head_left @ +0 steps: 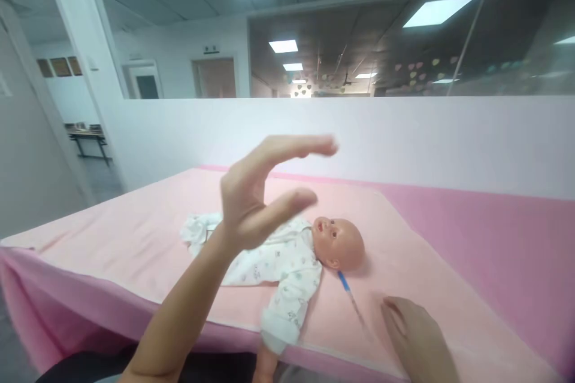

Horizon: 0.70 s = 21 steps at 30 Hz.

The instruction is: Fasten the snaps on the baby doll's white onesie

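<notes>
My left hand (pixel 256 197) is raised in the air above the baby doll, fingers stretched out and thumb held well apart in a C shape, with nothing between them. The doll (pixel 339 242) lies on its back on the pink sheet, its head to the right, in a white printed outfit (pixel 291 266). One doll arm hangs over the near edge. Beside the doll's head lies a slim stick with a blue end (pixel 344 280), possibly a thermometer; its lower end is blurred. To the right of that stick, my right hand (pixel 417 335) is low over the sheet, loosely bent, its fingertips partly hidden and no object visible in it.
A pale pink sheet (pixel 135 239) covers the bed, over a darker pink cover (pixel 485 233). Behind it stands a white half wall (pixel 404 137) with a window above. A door (pixel 31 131) and a distant table (pixel 87 134) are at left.
</notes>
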Motion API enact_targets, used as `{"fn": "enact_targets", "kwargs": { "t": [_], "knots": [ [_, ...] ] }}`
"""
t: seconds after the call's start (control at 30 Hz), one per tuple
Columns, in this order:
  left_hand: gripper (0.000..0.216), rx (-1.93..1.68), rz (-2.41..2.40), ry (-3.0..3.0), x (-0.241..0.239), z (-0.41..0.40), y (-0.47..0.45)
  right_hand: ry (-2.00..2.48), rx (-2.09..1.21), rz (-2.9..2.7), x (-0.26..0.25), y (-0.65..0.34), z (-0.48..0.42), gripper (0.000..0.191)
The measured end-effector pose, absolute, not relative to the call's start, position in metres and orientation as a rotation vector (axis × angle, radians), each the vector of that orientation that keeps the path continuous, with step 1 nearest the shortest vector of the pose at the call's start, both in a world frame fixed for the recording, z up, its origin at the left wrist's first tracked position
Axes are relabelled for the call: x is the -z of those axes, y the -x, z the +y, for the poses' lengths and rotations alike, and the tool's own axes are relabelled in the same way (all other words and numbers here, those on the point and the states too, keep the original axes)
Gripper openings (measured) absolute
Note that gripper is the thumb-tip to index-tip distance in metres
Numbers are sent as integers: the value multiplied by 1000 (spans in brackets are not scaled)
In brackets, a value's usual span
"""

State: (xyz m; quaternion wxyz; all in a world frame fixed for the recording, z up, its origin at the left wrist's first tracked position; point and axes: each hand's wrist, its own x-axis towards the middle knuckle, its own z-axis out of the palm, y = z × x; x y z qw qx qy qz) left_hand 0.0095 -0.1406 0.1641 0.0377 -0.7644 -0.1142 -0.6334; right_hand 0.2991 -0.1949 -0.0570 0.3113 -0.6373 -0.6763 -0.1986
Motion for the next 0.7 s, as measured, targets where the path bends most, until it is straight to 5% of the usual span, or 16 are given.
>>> {"fn": "enact_targets", "kwargs": {
  "t": [0.13,0.37,0.53,0.7],
  "knots": [
    [33,1896,-701,2627,-126,-88,-21,1646,528,-1861,57,-281,-201,28],
    [40,1194,-1541,3345,-14,-2,-29,1559,637,-1984,56,-249,-206,21],
    [38,1242,-1408,3623,-11,-2,-15,1701,644,-1914,25,-251,-211,24],
    [44,973,-1311,3737,-24,-12,3,1761,194,-1682,-67,-265,-211,34]
  ]
}}
